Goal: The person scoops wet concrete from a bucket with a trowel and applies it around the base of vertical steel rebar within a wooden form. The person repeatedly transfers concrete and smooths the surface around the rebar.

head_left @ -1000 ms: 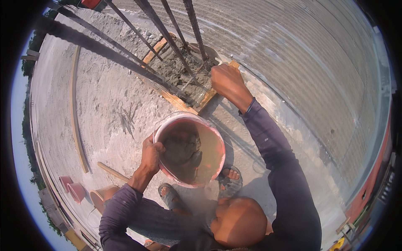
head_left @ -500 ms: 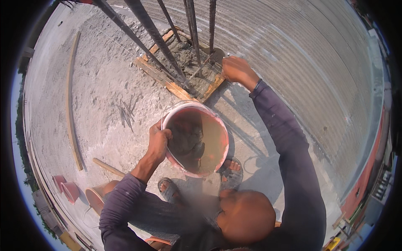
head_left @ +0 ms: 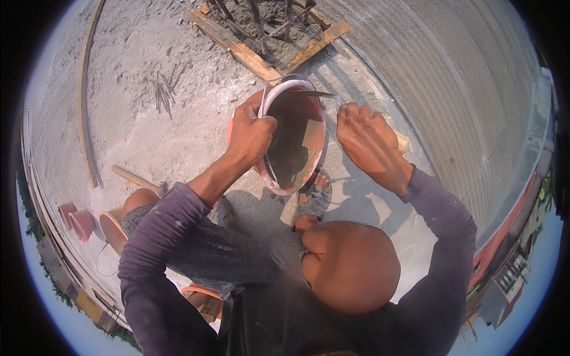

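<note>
My left hand (head_left: pixel 250 127) grips the left rim of a pink-and-white bucket (head_left: pixel 315 169), which tilts toward the right. Murky wet material lies inside it, partly in shadow. In my right hand (head_left: pixel 371 135) is a trowel (head_left: pixel 313 93), its wooden handle end poking out behind my fist. The trowel's thin blade reaches over the bucket's far rim. Just beyond the bucket, a wooden form (head_left: pixel 234 48) surrounds grey wet concrete (head_left: pixel 276 50) and several upright steel bars (head_left: pixel 256 21).
A long wood strip (head_left: pixel 85 95) and loose thin rods (head_left: pixel 164 93) lie on the rough floor to the left. Small pink buckets (head_left: pixel 81 225) stand lower left near a wooden pole (head_left: pixel 135 180). Ribbed metal sheeting (head_left: pixel 457 107) spans the right side. My feet are below the bucket.
My right hand has drawn the trowel back from the form to the bucket. The bucket, held by my left hand, has tipped to the right. The view has shifted, so the form appears higher.
</note>
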`<state>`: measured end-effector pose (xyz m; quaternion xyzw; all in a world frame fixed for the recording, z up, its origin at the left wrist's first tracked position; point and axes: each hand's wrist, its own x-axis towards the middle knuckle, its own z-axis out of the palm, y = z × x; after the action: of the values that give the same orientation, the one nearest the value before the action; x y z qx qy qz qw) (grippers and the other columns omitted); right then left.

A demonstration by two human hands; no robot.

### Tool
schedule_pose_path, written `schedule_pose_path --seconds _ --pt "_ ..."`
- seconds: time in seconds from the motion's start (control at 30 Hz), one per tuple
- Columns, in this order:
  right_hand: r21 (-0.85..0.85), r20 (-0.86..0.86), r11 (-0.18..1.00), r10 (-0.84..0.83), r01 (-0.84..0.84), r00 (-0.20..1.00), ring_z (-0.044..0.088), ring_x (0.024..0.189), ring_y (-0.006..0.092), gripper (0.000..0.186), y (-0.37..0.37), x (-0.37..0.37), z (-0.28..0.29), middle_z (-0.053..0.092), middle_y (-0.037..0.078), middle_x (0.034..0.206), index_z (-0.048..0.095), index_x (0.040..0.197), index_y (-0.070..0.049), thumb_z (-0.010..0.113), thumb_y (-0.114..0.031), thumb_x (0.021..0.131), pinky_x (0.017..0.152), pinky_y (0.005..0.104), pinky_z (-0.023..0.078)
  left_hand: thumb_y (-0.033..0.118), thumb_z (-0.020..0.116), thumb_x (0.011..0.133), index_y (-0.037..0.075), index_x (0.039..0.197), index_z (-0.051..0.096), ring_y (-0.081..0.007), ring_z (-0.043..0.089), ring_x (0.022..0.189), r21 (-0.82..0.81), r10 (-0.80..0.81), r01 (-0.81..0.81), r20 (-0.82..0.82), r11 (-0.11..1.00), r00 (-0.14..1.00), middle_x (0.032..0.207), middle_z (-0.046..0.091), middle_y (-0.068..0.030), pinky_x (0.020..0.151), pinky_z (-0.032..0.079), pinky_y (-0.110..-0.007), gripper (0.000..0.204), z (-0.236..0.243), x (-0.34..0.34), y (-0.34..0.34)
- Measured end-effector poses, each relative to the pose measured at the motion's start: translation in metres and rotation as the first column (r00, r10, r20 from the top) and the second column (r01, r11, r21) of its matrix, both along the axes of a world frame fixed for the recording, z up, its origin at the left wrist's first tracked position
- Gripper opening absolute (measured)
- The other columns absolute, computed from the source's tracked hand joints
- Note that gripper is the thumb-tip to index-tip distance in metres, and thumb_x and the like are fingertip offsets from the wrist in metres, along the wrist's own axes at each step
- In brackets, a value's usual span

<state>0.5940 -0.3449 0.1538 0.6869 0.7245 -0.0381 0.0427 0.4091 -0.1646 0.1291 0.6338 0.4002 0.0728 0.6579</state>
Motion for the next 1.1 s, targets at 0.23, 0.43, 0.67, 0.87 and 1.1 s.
schedule_pose_path --seconds 0.23,0.43,0.67,0.87,1.1 --pt "-0.202 0.009 0.977 0.073 -0.070 0.997 0.063 0.086 0.0249 0.045 -0.010 -0.053 -0.018 0.061 0.014 0.093 0.063 0.117 0.016 0.068 -0.012 0.082 0.065 0.0359 0.054 -0.004 0.048 0.070 0.003 0.130 0.070 -0.0164 0.064 0.094 -0.095 0.004 -0.008 -0.041 0.995 0.999 0.104 0.072 -0.0069 0.086 0.050 -0.028 0.065 0.009 -0.010 0.022" --pt "-0.025 0.283 0.999 0.043 -0.037 0.958 0.064 0.079 0.0244 0.048 -0.003 -0.065 -0.021 0.063 0.016 0.087 0.063 0.121 0.018 0.068 -0.011 0.082 0.060 0.0363 0.054 -0.005 0.048 0.068 0.002 0.131 0.069 -0.0180 0.062 0.097 -0.059 -0.102 0.103 0.031 0.993 0.994 0.108 0.070 -0.0062 0.090 0.048 -0.028 0.067 0.004 -0.016 0.013" --pt "-0.054 0.241 0.989 -0.121 0.138 0.963 0.067 0.088 0.0291 0.034 -0.009 -0.059 -0.026 0.062 0.016 0.092 0.070 0.102 0.009 0.077 -0.015 0.079 0.059 0.0397 0.055 -0.002 0.047 0.072 0.000 0.134 0.067 -0.0204 0.066 0.102 0.031 -0.074 0.074 0.020 0.997 0.997 0.112 0.072 -0.0097 0.093 0.050 -0.031 0.066 0.006 -0.010 -0.002" --pt "-0.442 -0.413 0.897 -0.190 -0.014 0.891 0.071 0.070 0.0295 0.017 -0.004 -0.033 -0.075 0.070 0.014 0.072 0.078 0.081 -0.003 0.071 -0.017 0.088 0.063 0.0419 0.055 -0.002 0.047 0.070 0.000 0.134 0.067 -0.0210 0.063 0.113 0.132 -0.105 0.096 0.059 0.987 0.993 0.118 0.071 -0.0112 0.101 0.047 -0.031 0.067 0.000 -0.015 -0.018" --pt "-0.620 -0.767 0.784 -0.597 -0.032 0.235 0.066 0.068 0.0262 0.043 -0.030 -0.098 -0.096 0.066 0.015 0.072 0.074 0.106 0.003 0.063 -0.038 0.099 0.064 0.0405 0.052 -0.004 0.050 0.067 0.000 0.137 0.065 -0.0152 0.062 0.103 -0.051 0.050 -0.048 0.042 0.998 0.998 0.116 0.070 -0.0049 0.092 0.047 -0.026 0.072 -0.001 -0.049 0.013"
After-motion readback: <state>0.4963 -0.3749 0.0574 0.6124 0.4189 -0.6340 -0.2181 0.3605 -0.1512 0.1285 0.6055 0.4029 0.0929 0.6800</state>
